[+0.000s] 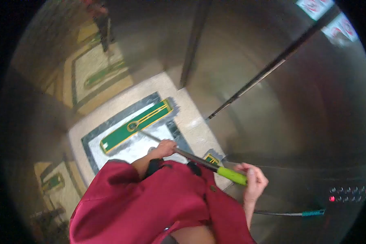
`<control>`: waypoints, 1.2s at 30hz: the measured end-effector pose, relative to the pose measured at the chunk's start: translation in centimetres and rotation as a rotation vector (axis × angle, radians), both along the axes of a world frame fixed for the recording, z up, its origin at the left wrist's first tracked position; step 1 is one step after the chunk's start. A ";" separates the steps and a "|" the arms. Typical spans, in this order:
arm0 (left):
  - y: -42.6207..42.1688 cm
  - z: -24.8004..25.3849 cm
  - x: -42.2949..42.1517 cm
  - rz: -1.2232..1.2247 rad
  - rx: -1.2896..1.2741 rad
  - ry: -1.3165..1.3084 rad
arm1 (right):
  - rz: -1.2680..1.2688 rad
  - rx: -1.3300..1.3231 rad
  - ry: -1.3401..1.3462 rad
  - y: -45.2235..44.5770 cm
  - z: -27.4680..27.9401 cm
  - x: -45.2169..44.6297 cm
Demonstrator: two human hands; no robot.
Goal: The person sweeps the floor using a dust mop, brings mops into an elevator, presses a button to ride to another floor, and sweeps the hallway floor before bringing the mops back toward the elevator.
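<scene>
A long green mop head (122, 136) with yellow edging lies flat on the floor. Its thin pole (191, 157) runs from there towards the lower right and ends in a lime-green grip (232, 175). Partway along the pole, my left hand (166, 148) is closed round it. At the upper end, my right hand (252, 179) is beside the lime-green grip, with its fingers bent and partly apart; whether they hold it is unclear.
Metal lift walls (248, 134) surround the tiled floor (183, 110). A second, smaller green-and-yellow mop head (211, 159) lies near the right wall. A pole with a teal grip (313, 213) is at lower right, below lit buttons (345, 199). Signs (315, 7) are top right.
</scene>
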State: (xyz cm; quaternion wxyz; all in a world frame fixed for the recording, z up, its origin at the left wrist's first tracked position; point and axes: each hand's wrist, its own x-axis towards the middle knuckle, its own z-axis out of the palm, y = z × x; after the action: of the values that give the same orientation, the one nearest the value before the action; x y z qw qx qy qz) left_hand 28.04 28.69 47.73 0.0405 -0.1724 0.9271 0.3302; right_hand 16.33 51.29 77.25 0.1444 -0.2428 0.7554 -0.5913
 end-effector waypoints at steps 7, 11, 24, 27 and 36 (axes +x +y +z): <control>-1.4 -0.1 1.9 0.073 0.123 0.246 | 0.013 0.058 0.100 -3.0 2.1 2.7; -3.2 1.0 4.2 0.056 0.163 0.349 | 0.013 -0.044 0.180 -5.5 3.0 5.7; -13.5 0.0 8.6 -0.067 0.217 0.186 | -0.028 -0.219 0.384 -13.0 4.7 10.4; -15.2 5.6 6.3 -0.005 0.211 0.340 | 0.046 -0.205 0.435 -14.0 5.8 11.2; -10.5 36.3 4.4 -0.762 0.482 1.237 | 0.934 -0.256 0.700 -16.6 7.7 13.1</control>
State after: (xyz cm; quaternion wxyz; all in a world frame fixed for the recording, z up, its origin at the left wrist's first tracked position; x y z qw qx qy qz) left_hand 32.44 18.20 84.08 -0.3384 0.3893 0.6786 0.5230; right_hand 29.48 34.67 84.93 0.1010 -0.7451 0.4941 -0.4364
